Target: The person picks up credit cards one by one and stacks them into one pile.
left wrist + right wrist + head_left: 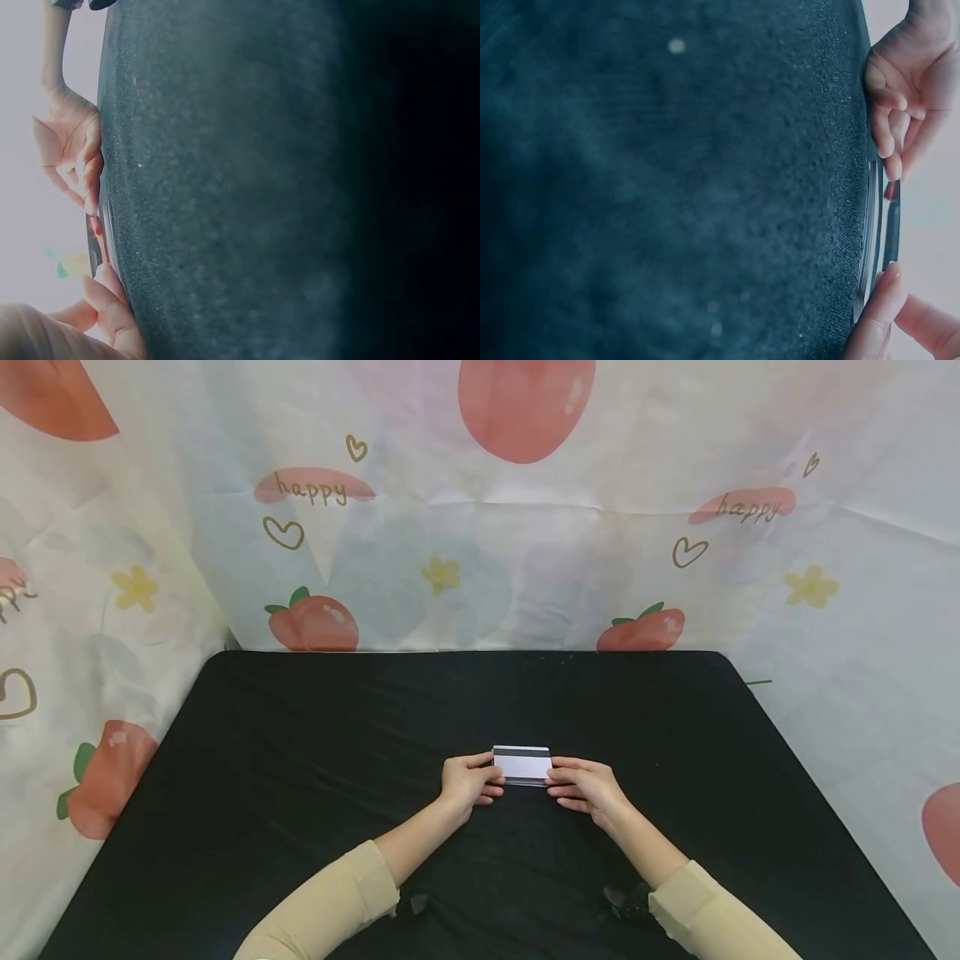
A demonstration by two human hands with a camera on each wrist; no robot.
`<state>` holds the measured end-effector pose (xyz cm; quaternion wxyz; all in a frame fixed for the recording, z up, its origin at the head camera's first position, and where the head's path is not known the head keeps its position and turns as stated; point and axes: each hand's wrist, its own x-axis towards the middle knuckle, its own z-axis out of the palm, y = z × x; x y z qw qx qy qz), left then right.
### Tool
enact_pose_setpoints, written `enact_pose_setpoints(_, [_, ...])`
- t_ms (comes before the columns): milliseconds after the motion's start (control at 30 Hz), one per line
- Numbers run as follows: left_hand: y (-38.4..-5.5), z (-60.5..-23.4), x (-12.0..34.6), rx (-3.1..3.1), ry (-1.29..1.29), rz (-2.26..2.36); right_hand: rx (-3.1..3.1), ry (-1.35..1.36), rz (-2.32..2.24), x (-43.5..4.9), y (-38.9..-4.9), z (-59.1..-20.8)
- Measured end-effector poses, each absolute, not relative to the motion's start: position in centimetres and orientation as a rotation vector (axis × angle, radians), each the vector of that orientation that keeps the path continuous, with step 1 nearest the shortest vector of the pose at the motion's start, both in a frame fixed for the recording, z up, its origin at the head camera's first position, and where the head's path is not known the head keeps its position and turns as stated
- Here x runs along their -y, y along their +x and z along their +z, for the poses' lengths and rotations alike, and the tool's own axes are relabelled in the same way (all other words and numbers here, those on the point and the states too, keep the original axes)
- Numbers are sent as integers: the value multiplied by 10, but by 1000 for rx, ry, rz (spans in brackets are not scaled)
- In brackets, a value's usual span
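Note:
A white card with a dark magnetic stripe along its far edge is held near the middle of the table. My left hand pinches its left end between thumb and fingers. At the opposite end, my right hand pinches it the same way. Below the card, a thin stack of cards shows as layered edges close to the cloth in the right wrist view. The held card tilts above that stack, its face hidden from both wrist cameras.
Black cloth covers the table. Behind it and at the sides hangs a pale curtain printed with peaches, hearts and flowers. Dark objects lie beside the right sleeve, partly hidden by it.

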<state>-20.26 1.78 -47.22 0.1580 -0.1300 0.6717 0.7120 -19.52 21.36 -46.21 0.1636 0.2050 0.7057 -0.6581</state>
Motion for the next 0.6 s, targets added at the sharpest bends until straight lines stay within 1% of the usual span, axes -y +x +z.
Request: enact_pose_setpoints(600, [-205, -474, -15, -1911, -378, 2013, -2068, 562, -1826, -212, -196, -463])
